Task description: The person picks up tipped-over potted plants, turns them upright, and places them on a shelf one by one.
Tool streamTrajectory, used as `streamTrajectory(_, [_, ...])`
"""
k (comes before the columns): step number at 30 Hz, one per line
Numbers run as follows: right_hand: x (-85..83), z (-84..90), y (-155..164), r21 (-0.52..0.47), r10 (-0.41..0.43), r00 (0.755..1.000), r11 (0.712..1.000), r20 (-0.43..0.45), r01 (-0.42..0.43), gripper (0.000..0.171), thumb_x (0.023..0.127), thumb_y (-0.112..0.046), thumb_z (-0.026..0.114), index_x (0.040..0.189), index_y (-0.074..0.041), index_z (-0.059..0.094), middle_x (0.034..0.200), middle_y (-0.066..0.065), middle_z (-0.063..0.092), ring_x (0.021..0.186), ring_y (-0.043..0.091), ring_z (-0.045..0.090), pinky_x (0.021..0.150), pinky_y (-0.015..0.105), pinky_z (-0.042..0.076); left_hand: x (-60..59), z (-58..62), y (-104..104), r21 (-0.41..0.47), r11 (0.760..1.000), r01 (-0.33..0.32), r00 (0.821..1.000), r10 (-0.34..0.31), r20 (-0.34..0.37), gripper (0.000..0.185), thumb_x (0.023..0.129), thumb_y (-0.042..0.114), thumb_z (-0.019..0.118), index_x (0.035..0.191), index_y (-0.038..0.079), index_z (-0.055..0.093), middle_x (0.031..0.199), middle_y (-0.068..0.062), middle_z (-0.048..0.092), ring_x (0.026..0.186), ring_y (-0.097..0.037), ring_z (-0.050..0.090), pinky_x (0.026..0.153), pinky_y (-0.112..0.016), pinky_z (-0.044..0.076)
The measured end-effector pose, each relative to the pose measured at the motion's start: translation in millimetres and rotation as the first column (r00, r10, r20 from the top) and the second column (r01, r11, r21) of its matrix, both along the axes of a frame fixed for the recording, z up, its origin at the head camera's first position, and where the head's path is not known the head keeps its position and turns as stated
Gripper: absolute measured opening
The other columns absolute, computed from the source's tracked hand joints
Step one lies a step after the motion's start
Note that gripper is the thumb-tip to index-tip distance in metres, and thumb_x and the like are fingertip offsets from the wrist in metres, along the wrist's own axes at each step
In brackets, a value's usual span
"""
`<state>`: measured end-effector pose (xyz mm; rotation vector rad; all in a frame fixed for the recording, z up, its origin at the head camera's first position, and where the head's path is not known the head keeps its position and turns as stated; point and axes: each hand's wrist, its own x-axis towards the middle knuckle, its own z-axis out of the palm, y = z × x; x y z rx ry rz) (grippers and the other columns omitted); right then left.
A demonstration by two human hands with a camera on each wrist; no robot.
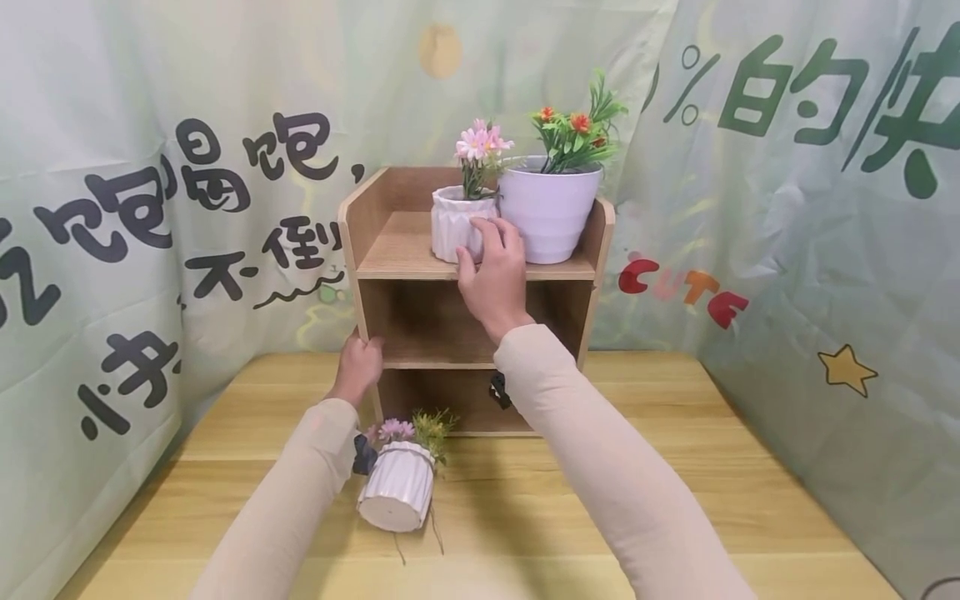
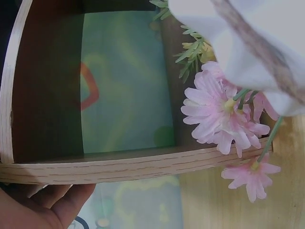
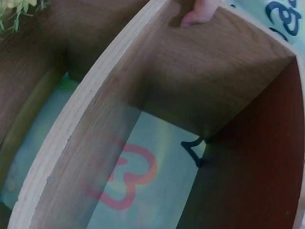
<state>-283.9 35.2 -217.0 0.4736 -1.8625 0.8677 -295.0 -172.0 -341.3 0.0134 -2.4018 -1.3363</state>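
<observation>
A wooden shelf unit (image 1: 416,267) with open compartments stands on the table. My left hand (image 1: 358,367) grips its left side panel; in the left wrist view the fingers (image 2: 71,202) lie against the panel's outside, and the thumb (image 3: 200,12) shows inside in the right wrist view. On the top board sits a small white fluted pot (image 1: 447,221) with pink flowers. My right hand (image 1: 498,279) holds this pot by its front and right side with thumb and fingertips. Right beside it stands a larger white pot (image 1: 551,217) with orange-red flowers and green leaves.
A second small white pot (image 1: 401,487) with pink and yellow flowers lies tipped in front of the shelf, its base facing me and thin cords trailing. The wooden table (image 1: 675,483) extends to both sides. Printed curtains (image 1: 787,250) hang behind and around it.
</observation>
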Motion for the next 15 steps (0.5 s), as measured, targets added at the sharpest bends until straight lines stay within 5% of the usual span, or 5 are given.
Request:
streamTrajectory(6, [5.1, -5.0, 15.2, -0.026, 0.079, 0.994, 0.996, -0.071, -0.081, 0.036, 0.086, -0.008, 0.067, 0.118, 0.006, 0.061, 0.118, 0.021, 0.059, 0.111, 0.032, 0.053, 0.094, 0.032, 0.044, 0.2, 1.0, 0.6, 0.000, 1.000, -0.005, 1.000, 0.005, 0.002, 0.029, 0.095, 0.020, 0.042, 0.107, -0.006, 0.053, 0.103, -0.029, 0.058, 0.096, -0.038, 0.051, 0.092, -0.050, 0.042])
streamTrajectory(15, [8.1, -20.6, 43.7, -0.082, 0.081, 0.971, 0.991, -0.227, -0.102, 0.039, 0.086, -0.012, 0.065, 0.120, 0.005, 0.057, 0.116, 0.019, 0.062, 0.112, 0.031, 0.055, 0.098, 0.037, 0.042, -0.8, -0.4, 0.2, -0.007, 1.000, -0.008, 1.000, 0.008, -0.008, 0.034, 0.094, 0.020, 0.043, 0.112, -0.007, 0.052, 0.111, -0.033, 0.058, 0.102, -0.042, 0.053, 0.095, -0.052, 0.040])
